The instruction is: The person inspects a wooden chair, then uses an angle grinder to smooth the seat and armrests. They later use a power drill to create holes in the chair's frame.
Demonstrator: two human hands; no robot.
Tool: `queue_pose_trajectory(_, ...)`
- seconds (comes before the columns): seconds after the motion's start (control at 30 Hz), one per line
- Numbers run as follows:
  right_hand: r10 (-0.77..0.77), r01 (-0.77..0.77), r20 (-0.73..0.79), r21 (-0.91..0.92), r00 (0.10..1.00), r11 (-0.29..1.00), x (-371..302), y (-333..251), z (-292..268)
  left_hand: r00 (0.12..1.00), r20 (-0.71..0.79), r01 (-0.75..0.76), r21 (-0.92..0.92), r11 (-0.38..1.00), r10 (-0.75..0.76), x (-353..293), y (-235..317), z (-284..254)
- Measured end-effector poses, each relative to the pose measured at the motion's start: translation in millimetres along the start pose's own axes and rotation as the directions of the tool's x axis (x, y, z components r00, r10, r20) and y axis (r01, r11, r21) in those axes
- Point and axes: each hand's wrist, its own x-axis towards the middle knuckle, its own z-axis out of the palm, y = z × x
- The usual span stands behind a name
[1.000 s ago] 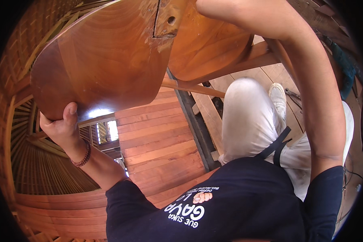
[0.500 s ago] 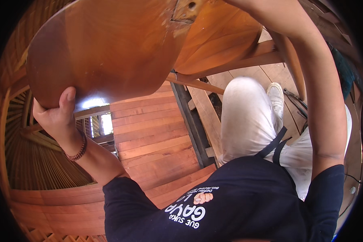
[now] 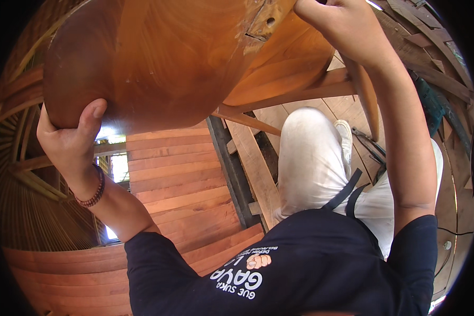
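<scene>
A broad, varnished wooden panel [image 3: 158, 58] with rounded edges fills the upper left. My left hand [image 3: 71, 134] grips its lower left edge, thumb on the glossy face and fingers hidden behind. Near the panel's right side is a pale patch [image 3: 260, 26] with a dark round hole. At the top, my right hand [image 3: 339, 23] is closed at the panel's far right edge; its fingertips are partly cut off by the frame. Just behind the held panel lies a second glossy wooden piece [image 3: 287, 68], joined to a wooden rail [image 3: 310, 94] and a leg [image 3: 364, 95].
Reddish plank flooring [image 3: 174, 179] extends below the panel, next to a dark beam [image 3: 229, 174]. Pliers-like handles [image 3: 371, 150] rest beside my shoe [image 3: 344, 134]. A teal power tool [image 3: 431, 105] and wood scraps [image 3: 421, 42] lie at the right. A cable [image 3: 454, 231] runs near the right rim.
The panel's holed patch has shifted right and slightly down in view. My right hand has come into the picture at the top; my left hand keeps its grip.
</scene>
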Motion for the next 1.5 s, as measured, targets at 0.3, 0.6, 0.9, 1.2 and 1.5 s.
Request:
queue_pose_trajectory(0.3, 0.037, -0.042, -0.052, -0.098, 0.998, 0.994, 10.2, -10.7, -1.1, 0.999, -0.033, -0.018, -0.133, 0.991, 0.013, 6.0, 11.4, 6.3)
queue_pose_trajectory(0.6, 0.19, -0.253, -0.183, -0.436, 0.964, 0.863, 0.8, -7.5, -6.1, 0.996, -0.051, -0.077, -0.189, 0.979, 0.069, 15.3, 5.3, 15.5)
queue_pose_trajectory(0.9, 0.293, -0.323, -0.157, -0.225, 0.943, 0.919, -25.5, 8.3, -24.0, 0.995, -0.08, -0.066, 0.017, 0.998, 0.067, 8.0, 25.2, 36.6)
queue_pose_trajectory(1.2, 0.213, -0.243, -0.133, -0.289, 0.968, 0.926, -8.0, -1.4, -11.1, 0.994, 0.066, -0.077, -0.063, 0.995, 0.082, 18.2, 5.7, 17.0)
queue_pose_trajectory(1.5, 0.153, -0.228, -0.207, -0.414, 0.966, 0.881, -8.9, 3.9, -15.7, 0.975, 0.22, 0.023, -0.27, 0.963, 0.038, 64.1, -15.4, 7.3)
